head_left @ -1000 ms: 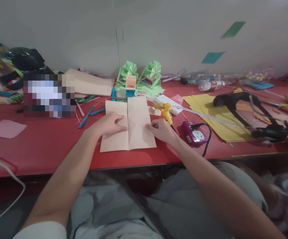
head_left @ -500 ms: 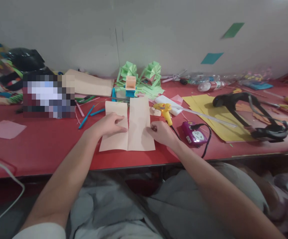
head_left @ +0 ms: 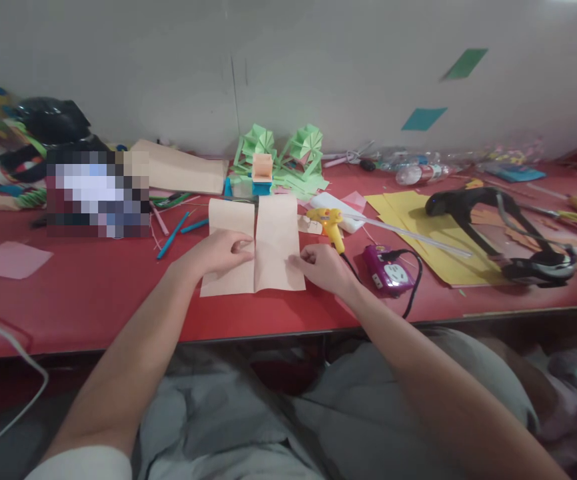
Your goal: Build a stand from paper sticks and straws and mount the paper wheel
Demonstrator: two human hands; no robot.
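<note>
A cream sheet of paper (head_left: 277, 267) with a crease down its middle lies on the red table before me, its two halves folded out left and right. My left hand (head_left: 221, 253) rests on the left half, fingers stretched toward the crease and thumb apart from them. At the right edge of the paper, my right hand (head_left: 321, 265) has its fingers curled, pinching that edge between thumb and finger. A yellow glue gun (head_left: 329, 220) lies just beyond my right hand, partly over white and pink scraps.
Green folded-paper shapes (head_left: 306, 147) stand behind the paper near a small peach and blue box (head_left: 262, 175). On the right are a purple power socket (head_left: 391, 270), yellow sheets (head_left: 418, 240) and a black headband-like frame (head_left: 468, 200). Blue sticks (head_left: 173, 235) lie left.
The paper's near edge has shifted slightly away from me. My left thumb and fingers have drawn a little closer together; my right hand stays at the right edge.
</note>
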